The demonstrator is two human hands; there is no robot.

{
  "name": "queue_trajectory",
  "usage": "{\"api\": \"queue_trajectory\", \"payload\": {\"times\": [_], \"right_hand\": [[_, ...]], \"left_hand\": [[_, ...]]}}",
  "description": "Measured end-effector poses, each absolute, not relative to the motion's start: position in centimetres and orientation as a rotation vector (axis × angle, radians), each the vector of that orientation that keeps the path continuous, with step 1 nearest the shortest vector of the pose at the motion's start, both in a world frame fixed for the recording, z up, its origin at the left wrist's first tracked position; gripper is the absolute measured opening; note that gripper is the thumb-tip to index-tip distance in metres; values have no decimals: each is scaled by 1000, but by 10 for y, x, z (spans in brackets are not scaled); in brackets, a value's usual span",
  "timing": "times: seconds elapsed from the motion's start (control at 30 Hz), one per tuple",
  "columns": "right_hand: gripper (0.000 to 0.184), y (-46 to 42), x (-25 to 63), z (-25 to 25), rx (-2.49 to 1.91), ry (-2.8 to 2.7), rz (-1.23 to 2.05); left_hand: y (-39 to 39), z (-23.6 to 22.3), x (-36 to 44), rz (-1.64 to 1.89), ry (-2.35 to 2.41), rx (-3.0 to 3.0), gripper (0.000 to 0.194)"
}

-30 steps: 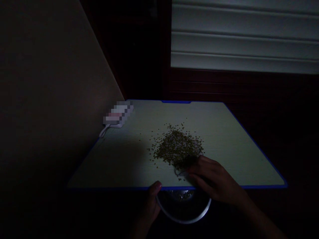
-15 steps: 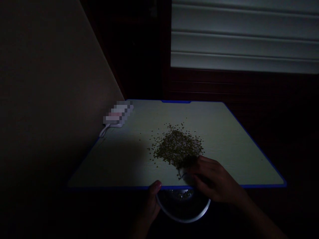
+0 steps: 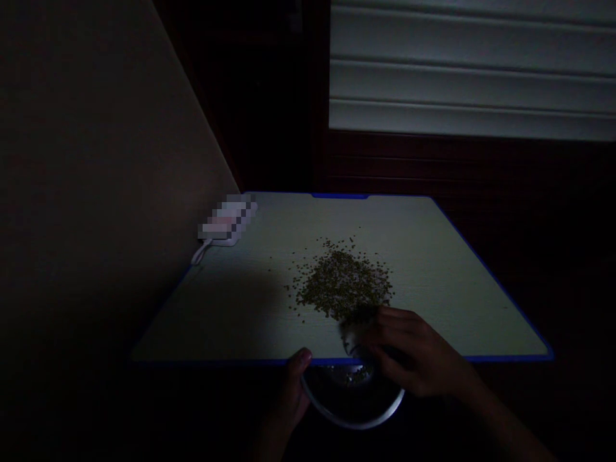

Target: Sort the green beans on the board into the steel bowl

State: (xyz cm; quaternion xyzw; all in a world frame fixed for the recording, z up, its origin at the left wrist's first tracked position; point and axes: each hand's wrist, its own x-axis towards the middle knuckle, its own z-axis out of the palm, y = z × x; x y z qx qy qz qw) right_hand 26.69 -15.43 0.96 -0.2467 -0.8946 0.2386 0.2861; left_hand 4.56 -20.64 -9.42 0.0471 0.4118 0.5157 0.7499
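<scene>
A loose heap of small greenish-brown grains (image 3: 339,282) lies on a pale folding table (image 3: 462,282) with a blue edge. My left hand (image 3: 293,391) grips the left side of a metal bowl (image 3: 366,423), its thumb at the table's front edge. The bowl sits just under that edge, partly hidden by it, with some grains inside. My right hand (image 3: 409,350) is at the near side of the heap, fingers curled together over the front edge. A pale, curved, blurred shape shows by its fingertips; I cannot make out what it is.
A white device with a wrist strap (image 3: 228,224), partly pixelated, lies at the table's back left corner. A wall (image 3: 120,160) rises along the left. Dark wood with pale slatted panels (image 3: 471,70) stands behind the table. The room is dim.
My right hand has shifted slightly toward me and down, over the table's front edge, with the pale shape at its fingertips. My left hand and the bowl have hardly moved.
</scene>
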Motion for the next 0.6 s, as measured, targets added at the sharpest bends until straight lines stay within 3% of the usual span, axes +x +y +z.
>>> {"api": "queue_trajectory", "payload": {"times": [0.33,0.6], "right_hand": [[20,-155,267,13,-640,-2376,659],[21,-152,269,6,-683,-2323,488]], "left_hand": [[-207,-98,43,1123,900,101,25],[-205,-95,45,1164,932,97,21]]}}
